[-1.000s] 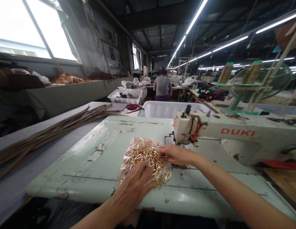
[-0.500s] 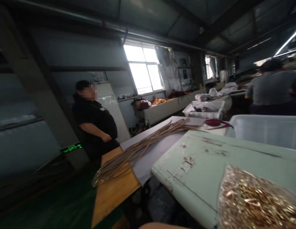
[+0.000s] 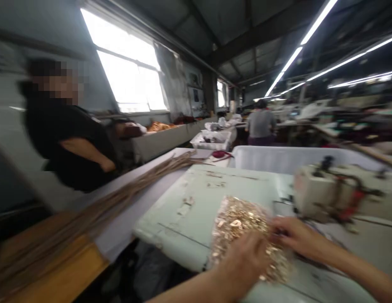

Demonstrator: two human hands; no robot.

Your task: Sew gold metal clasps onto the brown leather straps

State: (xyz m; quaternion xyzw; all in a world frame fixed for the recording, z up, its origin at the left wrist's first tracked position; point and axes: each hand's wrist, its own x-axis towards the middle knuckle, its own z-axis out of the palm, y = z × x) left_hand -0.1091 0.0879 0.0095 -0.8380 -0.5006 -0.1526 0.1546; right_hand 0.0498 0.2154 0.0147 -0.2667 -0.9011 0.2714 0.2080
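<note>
A clear plastic bag of small shiny gold metal pieces (image 3: 236,212) lies on the pale green machine table (image 3: 170,219). My left hand (image 3: 246,261) is over the front of the bag, its fingers curled down and drawn together among the gold pieces. What they grip is hidden. At the bag's right edge my right hand (image 3: 297,235) has its fingers closed in a pinch, close to the left fingertips. Whatever is in that pinch is blurred.
A sewing machine (image 3: 322,189) stands to the right. Long brown strips (image 3: 132,187) lie on the side table at left. Behind are a big white bin (image 3: 262,158) and a dark red item (image 3: 219,154). A person in black (image 3: 72,139) stands at left; another (image 3: 260,122) sits farther back.
My view has swung right, bringing the sewing machine into sight. Both hands are now at the bag of gold pieces. The person in black appears closer and farther left.
</note>
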